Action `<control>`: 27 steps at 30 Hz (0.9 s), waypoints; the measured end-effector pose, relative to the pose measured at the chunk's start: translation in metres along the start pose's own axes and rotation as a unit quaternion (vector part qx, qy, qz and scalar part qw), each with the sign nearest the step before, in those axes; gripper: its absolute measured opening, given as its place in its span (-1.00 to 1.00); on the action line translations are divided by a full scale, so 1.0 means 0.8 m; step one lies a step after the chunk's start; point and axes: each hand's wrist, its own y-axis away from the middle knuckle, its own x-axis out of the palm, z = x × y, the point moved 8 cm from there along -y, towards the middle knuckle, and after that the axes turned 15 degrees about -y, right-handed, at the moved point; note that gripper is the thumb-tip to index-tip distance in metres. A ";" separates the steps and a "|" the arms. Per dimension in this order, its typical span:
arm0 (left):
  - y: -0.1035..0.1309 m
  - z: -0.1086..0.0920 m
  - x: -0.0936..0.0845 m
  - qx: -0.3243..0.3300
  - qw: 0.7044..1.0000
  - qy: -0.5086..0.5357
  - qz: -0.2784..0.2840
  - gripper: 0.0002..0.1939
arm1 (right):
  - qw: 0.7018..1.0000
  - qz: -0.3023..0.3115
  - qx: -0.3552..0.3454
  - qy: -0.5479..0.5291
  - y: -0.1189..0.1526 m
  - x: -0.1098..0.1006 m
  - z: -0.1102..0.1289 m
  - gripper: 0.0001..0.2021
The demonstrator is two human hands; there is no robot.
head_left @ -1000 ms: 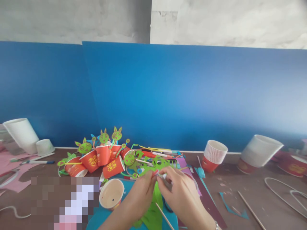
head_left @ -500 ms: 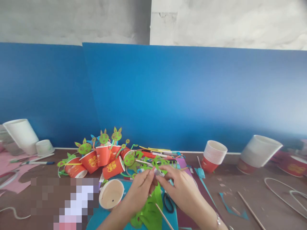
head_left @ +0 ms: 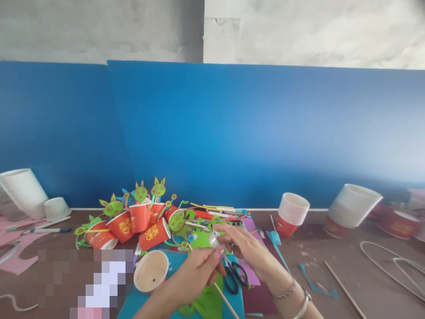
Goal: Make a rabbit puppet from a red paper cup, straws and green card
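Note:
My left hand [head_left: 199, 271] is closed in a pinch on a small clear, shiny piece [head_left: 214, 240] whose kind I cannot make out. From the right, my right hand [head_left: 244, 247] reaches over it with bent fingers that also seem to grip it; the thumb is mostly hidden. Black-handled scissors [head_left: 231, 278] lie just below my right hand. Green cut paper [head_left: 209, 303] spreads under my hands on a blue sheet [head_left: 133, 305]. A thin wooden stick [head_left: 226, 300] runs out below my left hand. An open paper cup [head_left: 151, 271] stands left of that hand.
Red paper cups [head_left: 154, 234] with green animal cut-outs [head_left: 158, 188] crowd the back left. A cup stack [head_left: 292, 215] and a larger white container [head_left: 353, 208] stand at right, near a white cable [head_left: 381, 261] and another stick [head_left: 343, 290]. Behind rises a blue panel [head_left: 212, 133].
My hands have shifted; the right has moved up over the left, and more of the clear piece and scissors shows. The whole view has slid slightly, so the table things sit further left.

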 end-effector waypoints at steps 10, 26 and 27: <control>0.026 -0.025 -0.006 0.040 0.995 -0.087 -0.003 -0.52 | 0.999 0.034 0.002 0.015 -0.003 0.007 -0.005 -0.65; 0.017 -0.009 -0.075 0.020 0.961 -0.165 -0.222 -0.64 | 0.988 0.094 0.000 0.122 0.027 0.029 0.004 -0.67; 0.013 -0.005 -0.074 0.020 0.967 -0.131 -0.219 -0.62 | 0.988 0.089 -0.005 0.124 0.029 0.030 0.006 -0.67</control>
